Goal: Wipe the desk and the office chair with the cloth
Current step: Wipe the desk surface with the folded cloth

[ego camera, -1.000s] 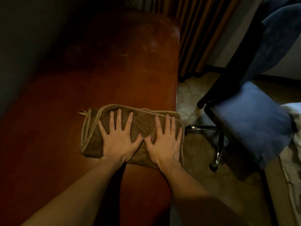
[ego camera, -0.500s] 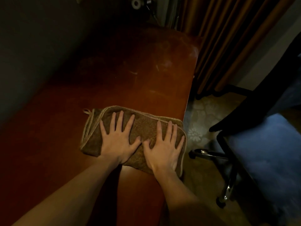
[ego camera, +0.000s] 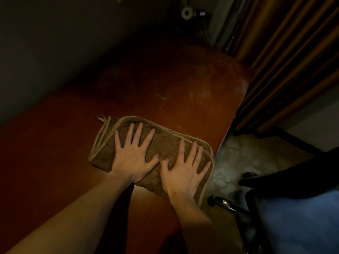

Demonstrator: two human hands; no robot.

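Under both palms lies the cloth [ego camera: 165, 142], folded into a long pad on the desk [ego camera: 165, 85]. The left hand's [ego camera: 134, 158] fingers [ego camera: 138, 132] are straight and spread wide, pressing flat and gripping nothing. The right hand's [ego camera: 183, 173] fingers [ego camera: 192, 151] are spread and flat in the same way. The thumbs nearly meet at the middle of the pad. All the fingertips point toward about 1 o'clock, and they stop just short of the pad's far hem.

The pad's long axis runs from 10 o'clock, where a small hanging loop sticks out, to 4 o'clock, so it lies square across the line of the fingers. Its 4 o'clock end reaches the desk's right edge beside the right hand. Whether it hangs over that edge I cannot tell.

Beyond the far hem, at 12 to 1 o'clock, the desk top shows pale streaks and smears up to its rounded far corner. A push along the fingers would carry the pad broadside over that patch, and I judge that to be the next stretch to wipe.

Off the desk at 4 o'clock stands the office chair [ego camera: 293, 217], blue-seated and untouched, nearer the right hand than the left. A curtain [ego camera: 284, 61] hangs at 2 o'clock over patterned floor [ego camera: 238, 153].
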